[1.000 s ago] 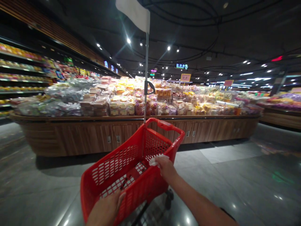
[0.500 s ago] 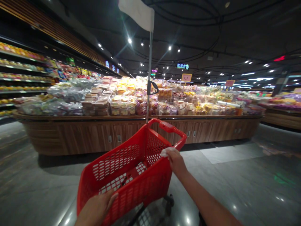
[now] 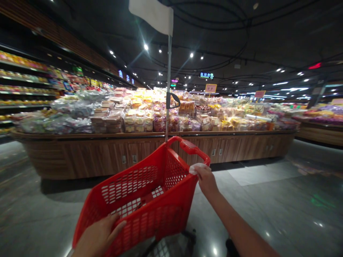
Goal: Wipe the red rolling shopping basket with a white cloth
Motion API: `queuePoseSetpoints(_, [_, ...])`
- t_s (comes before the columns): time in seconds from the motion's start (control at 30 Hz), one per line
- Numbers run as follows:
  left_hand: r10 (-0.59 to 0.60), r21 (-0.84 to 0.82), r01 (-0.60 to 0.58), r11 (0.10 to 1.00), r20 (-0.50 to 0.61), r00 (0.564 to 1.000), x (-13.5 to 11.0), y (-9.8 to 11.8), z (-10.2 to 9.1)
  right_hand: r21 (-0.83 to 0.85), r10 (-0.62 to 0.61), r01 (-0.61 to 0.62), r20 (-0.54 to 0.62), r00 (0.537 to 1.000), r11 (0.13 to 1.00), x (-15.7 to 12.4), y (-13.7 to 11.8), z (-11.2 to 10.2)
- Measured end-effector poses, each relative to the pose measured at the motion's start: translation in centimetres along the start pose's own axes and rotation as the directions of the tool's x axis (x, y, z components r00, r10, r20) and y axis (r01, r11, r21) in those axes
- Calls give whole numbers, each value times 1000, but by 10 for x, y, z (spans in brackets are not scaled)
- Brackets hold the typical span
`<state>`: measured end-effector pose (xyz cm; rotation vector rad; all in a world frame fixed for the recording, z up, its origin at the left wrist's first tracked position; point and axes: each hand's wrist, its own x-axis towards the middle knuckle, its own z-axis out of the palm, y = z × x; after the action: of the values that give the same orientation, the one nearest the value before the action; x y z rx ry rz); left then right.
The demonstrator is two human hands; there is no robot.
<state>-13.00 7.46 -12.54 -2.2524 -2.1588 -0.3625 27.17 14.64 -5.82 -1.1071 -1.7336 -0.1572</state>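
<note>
Now right hand (image 3: 205, 179), clutching cloth (image 3: 193, 167), sits farther along red basket (image 3: 150, 203).

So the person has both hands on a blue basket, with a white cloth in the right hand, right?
Not quite: the head view shows the basket is red, not blue. The left hand is on its near rim, and the right hand holds a white cloth at its side rim.

One red basket (image 3: 150, 200), one white flag (image 3: 152, 14), two hands (image 3: 206, 178), two price signs (image 3: 210, 88)
</note>
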Motion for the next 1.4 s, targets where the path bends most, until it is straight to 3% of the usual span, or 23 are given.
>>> queuePoseSetpoints(0.07, [40,-31,-42,999,-49,998,9,26,-3,63,-46,44,36,998,997,-10,-16,12])
queuePoseSetpoints(0.17, [151,-65,-159,985,-122,981,28,83,-8,108,-84,75,88,993,991,-22,-36,25])
queuePoseSetpoints(0.27, [190,-32,-196,980,-126,974,49,135,-7,122,-149,131,147,978,984,-26,-42,30])
queuePoseSetpoints(0.37, [146,3,-146,989,-74,987,61,159,1,96,-190,175,174,966,980,-19,-31,20])
queuePoseSetpoints(0.43, [119,28,-117,993,-51,992,64,161,6,37,-140,136,133,981,990,-7,-16,6])
queuePoseSetpoints(0.57, [110,59,-108,992,-36,993,59,159,8,-115,60,-64,-37,997,991,11,10,-18])
queuePoseSetpoints(0.67, [111,64,-109,992,-24,994,56,161,7,-75,93,-99,-84,992,992,3,7,-12])
queuePoseSetpoints(0.83, [121,70,-120,990,-20,992,53,160,5,106,-34,34,6,999,994,-24,-7,4])
queuePoseSetpoints(0.93, [125,71,-124,990,-18,992,52,157,4,93,33,-18,-161,986,995,-29,0,0])
queuePoseSetpoints(1.0, [129,71,-128,989,-19,991,50,155,3,99,124,-99,-295,947,990,-34,0,3])
queuePoseSetpoints(1.07, [134,71,-132,989,-23,991,48,153,3,132,178,-139,-349,920,981,-42,-8,13])
queuePoseSetpoints(1.17, [137,73,-136,988,-23,990,46,151,1,172,110,-60,-299,948,983,-57,-24,31])
queuePoseSetpoints(1.27, [145,70,-143,987,-17,989,45,147,-1,173,-15,51,-200,980,984,-66,-26,33])
queuePoseSetpoints(1.4, [149,61,-148,987,-6,989,45,142,-2,166,42,1,-256,966,986,-68,-16,22])
